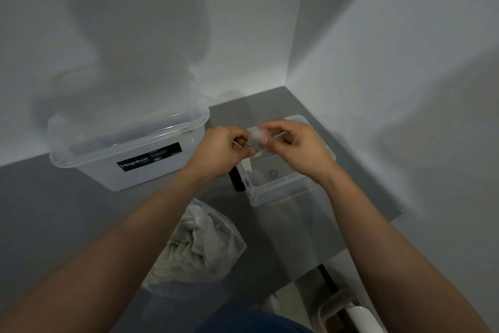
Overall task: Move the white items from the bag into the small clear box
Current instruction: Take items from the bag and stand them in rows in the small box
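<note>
Holding a white item [256, 138] just above the small clear box [283, 193].
The left hand [224, 152] and right hand [299, 149] each pinch an edge of the item over the box's left side. The bag [199, 246], with more pale items inside, lies on the surface [351, 197] on the near side of the box. The item looks light and flimsy, so if it is let go this close to the rim it could drift outside the box.
</note>
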`<state>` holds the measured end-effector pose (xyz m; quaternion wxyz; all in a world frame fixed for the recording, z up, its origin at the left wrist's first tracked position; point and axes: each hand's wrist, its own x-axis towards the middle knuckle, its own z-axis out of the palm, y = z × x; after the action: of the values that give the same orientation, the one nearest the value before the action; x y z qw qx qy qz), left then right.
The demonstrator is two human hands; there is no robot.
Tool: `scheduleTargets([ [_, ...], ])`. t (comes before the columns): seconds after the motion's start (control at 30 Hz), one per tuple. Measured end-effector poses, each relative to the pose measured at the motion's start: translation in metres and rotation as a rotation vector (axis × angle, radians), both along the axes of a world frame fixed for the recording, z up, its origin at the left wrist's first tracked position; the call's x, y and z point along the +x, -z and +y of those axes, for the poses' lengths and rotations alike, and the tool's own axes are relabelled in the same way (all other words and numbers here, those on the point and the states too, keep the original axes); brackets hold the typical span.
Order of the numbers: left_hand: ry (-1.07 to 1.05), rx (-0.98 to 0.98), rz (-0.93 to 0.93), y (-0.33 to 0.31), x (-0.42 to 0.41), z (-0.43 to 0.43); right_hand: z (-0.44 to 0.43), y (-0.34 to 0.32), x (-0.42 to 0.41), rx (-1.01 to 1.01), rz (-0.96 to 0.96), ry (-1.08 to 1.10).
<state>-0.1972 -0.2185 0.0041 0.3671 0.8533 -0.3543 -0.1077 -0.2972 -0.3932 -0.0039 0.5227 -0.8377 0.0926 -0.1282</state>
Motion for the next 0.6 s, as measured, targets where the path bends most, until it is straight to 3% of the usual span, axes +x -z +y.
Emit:
scheduleTargets([
  [0.13, -0.021, 0.053, -0.020, 0.010, 0.001, -0.001, -0.011, -0.004, 0.011, -0.157, 0.033, -0.006],
  [0.3, 0.112, 0.431, -0.013, 0.030, -0.006, 0.011, -0.026, 0.009, 0.033, -0.431, 0.123, -0.011],
  [0.6, 0.028, 0.348, 0.050, 0.062, -0.019, 0.015, -0.016, 0.060, 0.087, -0.679, 0.489, -0.422],
])
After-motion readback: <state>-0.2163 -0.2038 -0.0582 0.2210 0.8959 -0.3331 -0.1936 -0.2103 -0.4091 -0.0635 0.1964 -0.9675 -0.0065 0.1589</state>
